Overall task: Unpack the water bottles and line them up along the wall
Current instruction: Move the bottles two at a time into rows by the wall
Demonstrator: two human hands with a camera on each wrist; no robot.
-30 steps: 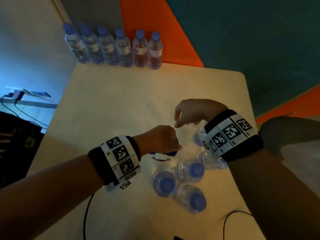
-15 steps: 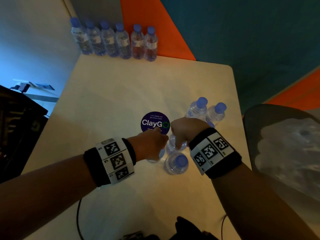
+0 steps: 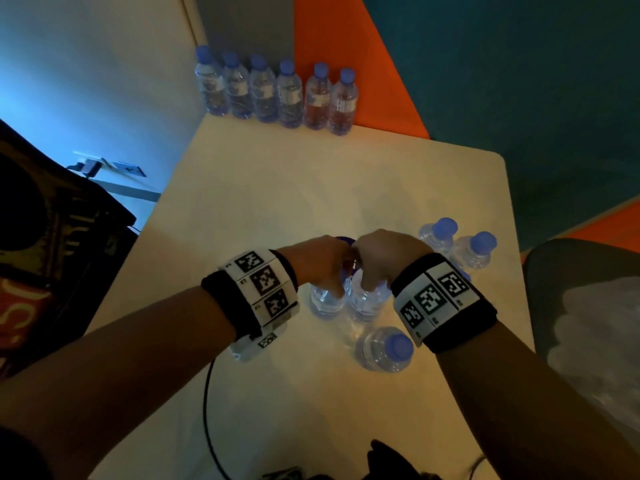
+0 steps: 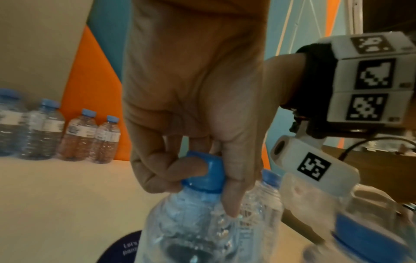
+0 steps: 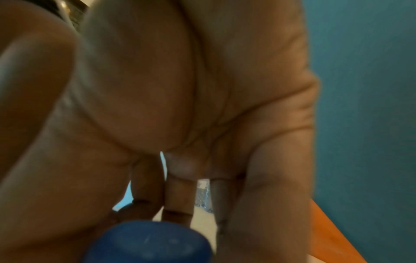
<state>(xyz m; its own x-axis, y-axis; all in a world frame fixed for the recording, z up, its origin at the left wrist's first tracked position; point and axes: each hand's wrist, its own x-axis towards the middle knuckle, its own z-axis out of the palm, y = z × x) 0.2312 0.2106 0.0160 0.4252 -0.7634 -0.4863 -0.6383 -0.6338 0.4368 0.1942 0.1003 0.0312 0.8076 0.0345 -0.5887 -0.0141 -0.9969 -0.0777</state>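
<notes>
Centre of the head view: the left hand (image 3: 317,263) grips the blue cap (image 4: 203,171) of an upright water bottle (image 3: 325,301), fingers curled round the neck. Just beside it, the right hand (image 3: 384,259) closes over a second bottle (image 3: 365,303); its cap (image 5: 148,242) appears blurred, so the grip is probably at the neck. Six bottles (image 3: 277,93) stand in a row against the wall, upper centre. Three more (image 3: 384,348) remain on the table (image 3: 277,188), lower right.

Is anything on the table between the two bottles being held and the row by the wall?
Nothing visible: the tabletop lies bare between the held bottles and the row of six bottles; a round sticker lies flat there.
</notes>
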